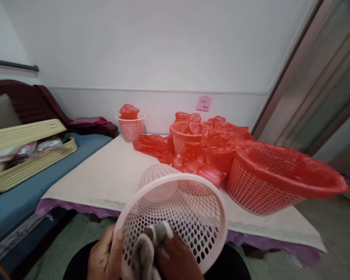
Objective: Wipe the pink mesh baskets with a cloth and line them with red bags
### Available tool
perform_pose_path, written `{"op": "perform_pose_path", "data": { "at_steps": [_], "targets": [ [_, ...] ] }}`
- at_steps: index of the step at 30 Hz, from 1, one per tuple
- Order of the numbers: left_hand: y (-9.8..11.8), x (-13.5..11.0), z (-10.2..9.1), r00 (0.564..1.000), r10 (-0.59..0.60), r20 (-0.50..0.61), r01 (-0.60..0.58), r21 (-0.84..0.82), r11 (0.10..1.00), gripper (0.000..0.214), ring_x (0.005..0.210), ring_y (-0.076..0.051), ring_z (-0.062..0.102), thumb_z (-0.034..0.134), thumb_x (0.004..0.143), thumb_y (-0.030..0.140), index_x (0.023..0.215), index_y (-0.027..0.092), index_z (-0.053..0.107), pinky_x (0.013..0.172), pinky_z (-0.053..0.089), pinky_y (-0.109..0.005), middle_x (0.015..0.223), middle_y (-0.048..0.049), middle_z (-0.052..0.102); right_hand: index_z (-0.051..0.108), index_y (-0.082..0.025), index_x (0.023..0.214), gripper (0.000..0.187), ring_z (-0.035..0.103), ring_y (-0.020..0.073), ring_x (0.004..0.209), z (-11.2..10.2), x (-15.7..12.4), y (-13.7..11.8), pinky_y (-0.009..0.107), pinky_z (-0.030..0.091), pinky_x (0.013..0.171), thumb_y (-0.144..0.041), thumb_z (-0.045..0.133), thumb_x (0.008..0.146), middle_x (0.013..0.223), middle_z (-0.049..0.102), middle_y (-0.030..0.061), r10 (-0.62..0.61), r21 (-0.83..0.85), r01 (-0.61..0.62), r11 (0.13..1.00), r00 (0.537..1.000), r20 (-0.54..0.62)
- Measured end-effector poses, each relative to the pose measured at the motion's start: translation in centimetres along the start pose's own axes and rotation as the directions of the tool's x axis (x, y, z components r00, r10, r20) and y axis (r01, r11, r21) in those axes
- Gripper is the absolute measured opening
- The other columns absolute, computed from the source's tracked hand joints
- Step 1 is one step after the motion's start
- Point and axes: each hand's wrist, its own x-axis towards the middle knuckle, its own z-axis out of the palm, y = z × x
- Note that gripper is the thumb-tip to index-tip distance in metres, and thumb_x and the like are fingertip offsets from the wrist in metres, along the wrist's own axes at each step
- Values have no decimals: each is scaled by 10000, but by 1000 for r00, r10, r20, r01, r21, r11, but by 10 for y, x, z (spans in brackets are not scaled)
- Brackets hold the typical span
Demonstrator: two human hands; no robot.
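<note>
A pale pink perforated plastic basket [175, 202] lies tilted on its side close to me, its mouth facing me. My left hand [105, 254] grips its rim from the left, fingers curled on the edge. My right hand [177, 258] is inside the mouth, closed on a grey-white cloth [151, 245] pressed against the basket's inner wall.
A cream mat [111, 171] on a low platform holds a basket lined with a red bag [268, 179], a heap of red plastic bags [210, 151], another lined basket [184, 137] and a small pink basket [131, 127]. An open yellow case [26, 155] lies left.
</note>
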Motion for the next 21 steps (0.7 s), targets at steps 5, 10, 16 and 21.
{"op": "perform_pose_path", "data": {
  "at_steps": [5, 10, 16, 21],
  "targets": [
    [16, -3, 12, 999, 38, 34, -38, -20, 999, 339, 594, -130, 556, 501, 894, 499, 837, 200, 650, 578, 469, -206, 675, 29, 630, 680, -226, 860, 153, 660, 280, 791, -22, 8, 33, 369, 538, 645, -114, 720, 764, 848, 679, 69, 124, -284, -95, 954, 989, 83],
    [25, 11, 9, 971, 200, 134, -214, 106, 971, 354, 547, -119, 567, 517, 900, 444, 647, 202, 567, 528, 451, -192, 583, 37, 575, 669, -266, 1004, 164, 631, 239, 919, -9, 14, 6, 333, 507, 763, -219, 652, 847, 991, 674, 66, 139, -8, -139, 990, 985, 105],
    [36, 7, 10, 968, 185, 171, -203, 95, 975, 337, 618, -122, 594, 479, 930, 442, 704, 208, 569, 571, 446, -191, 638, 33, 606, 706, -185, 951, 224, 604, 302, 1022, -13, 70, 46, 428, 453, 874, -95, 521, 861, 1043, 688, 151, 335, -14, -335, 942, 938, 92],
    [37, 7, 14, 936, 272, 224, -304, 124, 945, 353, 587, -104, 578, 460, 950, 387, 648, 210, 506, 557, 433, -178, 631, 28, 604, 671, -196, 1110, 333, 579, 314, 1116, -11, 109, 72, 446, 427, 936, -161, 407, 911, 1110, 674, 159, 441, 87, -443, 892, 896, 44]
  ]
}}
